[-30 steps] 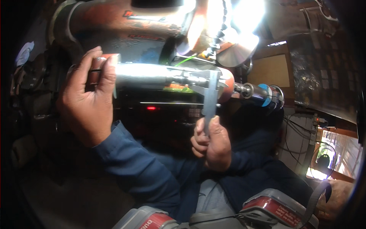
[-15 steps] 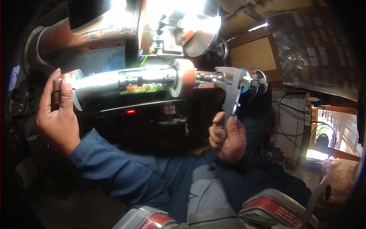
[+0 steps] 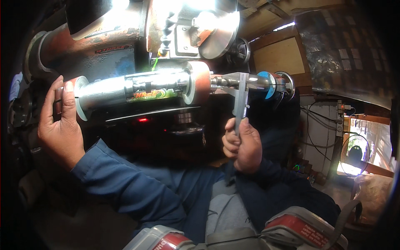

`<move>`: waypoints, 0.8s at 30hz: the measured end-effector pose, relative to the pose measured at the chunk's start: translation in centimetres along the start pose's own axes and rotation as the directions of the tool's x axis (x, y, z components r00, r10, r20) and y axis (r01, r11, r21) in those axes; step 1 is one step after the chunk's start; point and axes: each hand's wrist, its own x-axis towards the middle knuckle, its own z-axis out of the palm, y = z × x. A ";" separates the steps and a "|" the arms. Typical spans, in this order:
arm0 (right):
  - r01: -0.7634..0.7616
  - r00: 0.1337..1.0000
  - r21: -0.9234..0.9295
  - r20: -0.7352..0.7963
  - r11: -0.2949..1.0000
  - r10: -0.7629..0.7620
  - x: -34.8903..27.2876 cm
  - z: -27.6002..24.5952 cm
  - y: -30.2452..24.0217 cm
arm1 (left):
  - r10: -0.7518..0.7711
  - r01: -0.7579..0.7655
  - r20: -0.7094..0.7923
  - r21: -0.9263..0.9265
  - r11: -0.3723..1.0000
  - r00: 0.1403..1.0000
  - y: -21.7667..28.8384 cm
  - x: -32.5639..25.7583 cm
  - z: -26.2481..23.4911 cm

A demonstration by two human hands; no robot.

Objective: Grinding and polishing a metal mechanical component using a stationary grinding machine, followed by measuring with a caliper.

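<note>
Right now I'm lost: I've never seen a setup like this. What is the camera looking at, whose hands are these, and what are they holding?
This is one view, from a camera on the person's head looking down and forward, so the two blue-sleeved forearms coming up from the lower edge are their own. The fisheye lens bends straight edges near the rim.

In front of them is a workshop machine with a shiny metal shaft lying sideways across the view, with a red-rimmed disc partway along and a thinner section to its right.

The left hand is raised at the shaft's left end, its fingers against it.

The right hand grips a caliper, a sliding measuring tool, held upright with its top at the thin section.

Bright lamps shine above; a fan stands far right.
</note>
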 end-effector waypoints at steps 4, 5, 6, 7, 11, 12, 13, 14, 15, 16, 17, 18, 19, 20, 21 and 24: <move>0.002 1.000 -0.037 0.003 0.999 -0.002 0.1 0.1 -0.1 | 0.017 -0.018 -0.013 -0.045 0.999 1.000 -0.2 0.1 0.2; -0.004 1.000 -0.037 -0.004 0.999 0.003 0.2 0.1 -0.1 | 0.008 -0.008 -0.010 -0.042 0.999 1.000 -0.3 0.1 0.1; -0.013 0.999 -0.033 -0.034 0.999 0.012 0.2 0.1 -0.1 | -0.002 0.001 -0.006 -0.038 0.999 1.000 -0.3 0.1 0.1; -0.010 1.000 -0.037 -0.013 0.999 0.009 0.2 0.1 -0.1 | -0.002 0.002 -0.005 -0.039 0.999 1.000 -0.3 0.1 0.2; -0.045 0.998 -0.103 -0.041 0.994 0.041 0.3 0.1 -0.4 | 0.003 -0.003 -0.005 -0.053 0.999 1.000 -0.4 0.2 0.2; -0.068 0.996 -0.097 -0.067 0.993 0.062 0.3 0.0 -0.5 | 0.001 -0.001 -0.006 -0.038 0.999 1.000 -0.4 0.2 0.2; -0.062 0.997 -0.102 -0.041 0.993 0.058 0.3 -0.1 -0.6 | 0.002 -0.002 -0.004 -0.037 0.999 1.000 -0.4 0.2 0.2; -0.074 0.997 -0.066 -0.037 0.995 0.071 0.3 -0.1 -0.8 | 0.001 -0.001 -0.011 -0.040 0.999 1.000 -0.4 0.2 0.2; -0.098 0.993 -0.026 -0.071 0.995 0.096 0.3 -0.2 -0.9 | 0.000 -0.001 -0.018 -0.044 0.999 1.000 -0.3 0.2 0.3; -0.084 0.996 -0.028 -0.033 0.996 0.083 0.3 -0.3 -1.0 | 0.002 -0.003 -0.016 -0.044 0.999 1.000 -0.3 0.1 0.3; -0.091 0.995 -0.030 -0.033 0.995 0.090 0.3 -0.4 -1.0 | 0.012 -0.012 -0.019 -0.029 0.999 1.000 -0.3 0.1 0.2; -0.106 0.993 -0.025 -0.056 0.994 0.104 0.3 -0.4 -1.1 | 0.021 -0.021 -0.022 -0.014 1.000 1.000 -0.3 0.1 0.2; -0.098 0.995 -0.030 -0.032 0.995 0.097 0.4 -0.5 -1.1 | 0.023 -0.023 -0.021 -0.014 1.000 1.000 -0.3 0.1 0.2; -0.104 0.994 -0.028 -0.031 0.994 0.103 0.4 -0.5 -1.2 | 0.015 -0.015 -0.017 -0.030 0.999 1.000 -0.3 0.2 0.3; -0.120 0.991 -0.020 -0.067 0.993 0.118 0.4 -0.5 -1.2 | -0.007 0.006 -0.004 -0.040 0.999 1.000 -0.4 0.2 0.3; -0.115 0.991 -0.023 -0.064 0.993 0.114 0.4 -0.6 -1.2 | -0.016 0.016 -0.007 -0.056 0.998 1.000 -0.4 0.2 0.3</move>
